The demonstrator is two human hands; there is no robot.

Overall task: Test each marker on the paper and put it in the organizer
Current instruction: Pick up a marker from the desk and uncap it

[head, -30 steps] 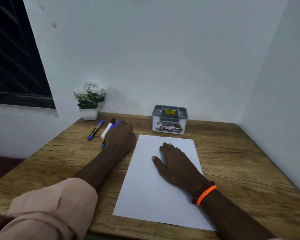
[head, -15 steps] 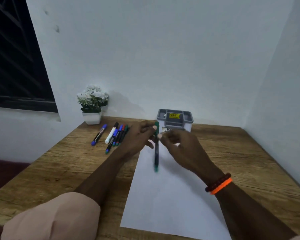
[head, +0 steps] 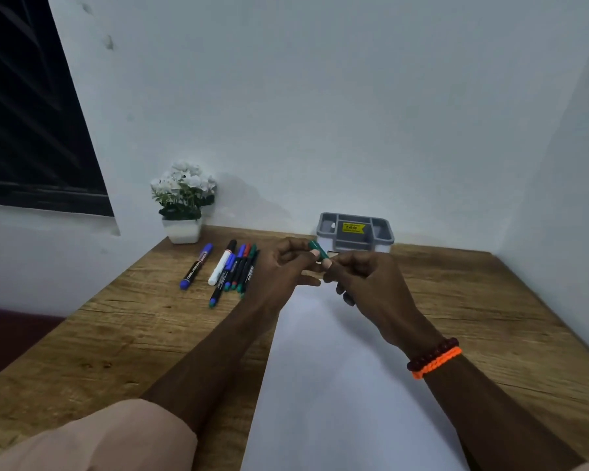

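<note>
**Green marker held in both hands over the paper**

Pale walls meet in a corner behind a wooden desk (head: 99, 338), with a dark window at the far left. A grey organizer (head: 355, 232) with a yellow sticker stands at the back of the desk, against the wall, and serves as the landmark.

Just in front of the organizer, both hands are raised above the desk. The left hand (head: 281, 266) pinches the green cap end of a green marker (head: 318, 249) between thumb and fingers. The right hand (head: 368, 283) is curled closed around the rest of the marker, whose body is mostly hidden inside the fist; a dark end shows below the fingers. Whether the cap is on or parted from the barrel cannot be told.

A white sheet of paper (head: 320, 385) lies on the desk, reaching from just in front of the organizer toward the viewer, beneath both hands.

To the left of the organizer, a cluster of markers (head: 233, 270) lies on the desk, with a blue-capped marker (head: 196, 266) a little apart, further left. A small potted plant (head: 183, 202) with white flowers stands beyond them against the wall.

The right wrist wears an orange bracelet (head: 437, 362) beside a dark beaded one.
</note>
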